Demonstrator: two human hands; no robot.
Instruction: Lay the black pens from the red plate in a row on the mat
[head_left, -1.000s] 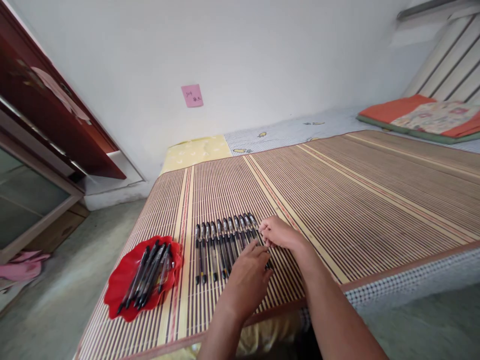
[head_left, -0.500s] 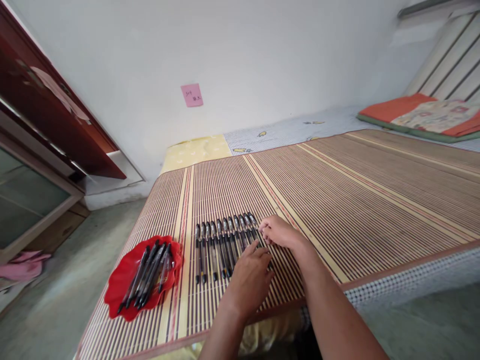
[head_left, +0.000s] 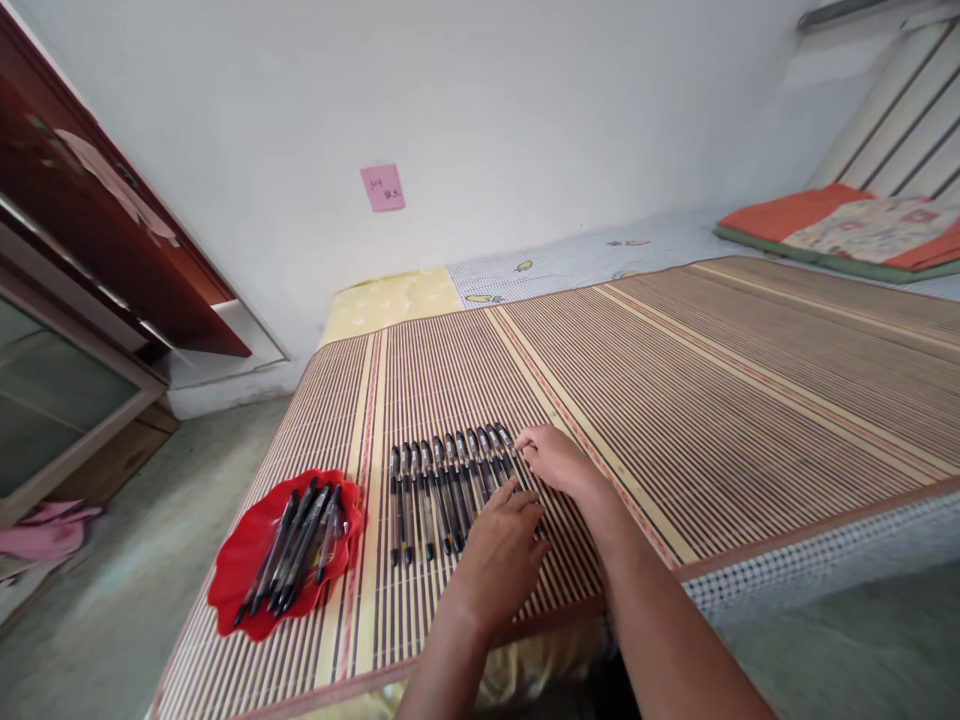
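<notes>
A row of clear-barrelled pens with black caps lies side by side on the bamboo mat, caps toward the wall. My left hand rests over the lower ends of the rightmost pens, its fingers stretched forward and the thumb apart; it hides part of those pens. At the cap end of the last pen on the right, my right hand has its fingers curled together against the pen. To the left of the row, a red scalloped plate carries several more pens, piled loosely.
The mat covers a bed set against a white wall with a pink note stuck on it. Folded orange and floral bedding lies at the far right. A dark red door and a glass-panelled cabinet stand at left.
My right hand has shifted very slightly toward the wall at the cap end of the last pen. The left hand, the row and the plate look almost unchanged.
</notes>
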